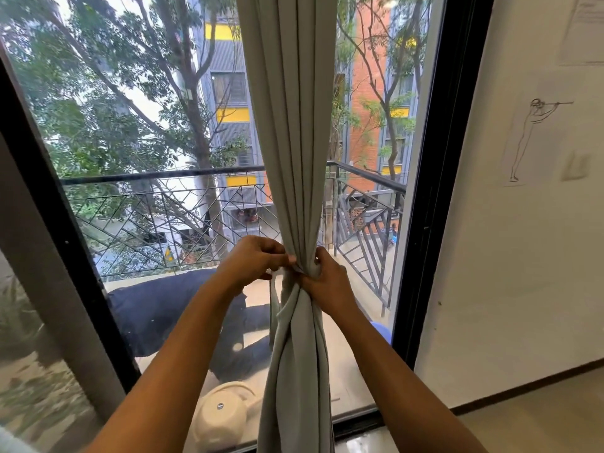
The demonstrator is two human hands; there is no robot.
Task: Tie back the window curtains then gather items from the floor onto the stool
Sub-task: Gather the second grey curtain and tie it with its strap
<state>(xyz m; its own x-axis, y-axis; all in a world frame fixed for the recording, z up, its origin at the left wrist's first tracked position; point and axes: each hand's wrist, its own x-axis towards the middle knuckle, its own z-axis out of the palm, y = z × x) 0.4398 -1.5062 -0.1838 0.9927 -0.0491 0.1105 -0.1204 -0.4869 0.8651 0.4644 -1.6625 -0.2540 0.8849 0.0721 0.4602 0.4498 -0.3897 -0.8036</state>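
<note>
A pale grey-green curtain [291, 132] hangs gathered into 1 narrow bunch down the middle of a tall black-framed window [434, 165], pinched in to a waist at hand height and flaring out again below. Both bare hands meet at that waist. The left hand [253, 261] is on the bunch's left side, its fingers [283, 256] curled tight together and pinching a thin strip of the same grey fabric right against the folds. The right hand [327, 282] is on the right side, knuckles toward the camera, its fingers [316, 258] curled into the cloth and gripping the bunched folds; how far they reach round the back cannot be told. A loose band of the fabric [284, 310] wraps diagonally across the bunch just below the 2 hands. Through the glass, a black metal balcony railing [157, 204] stands behind the curtain, and a dark cushion-like bundle [170, 308] lies on the balcony floor. Low down, left of the curtain's hem, sits a cream rounded object [222, 416]. On the white wall [510, 256] to the right hangs a line drawing of a figure [531, 138].
</note>
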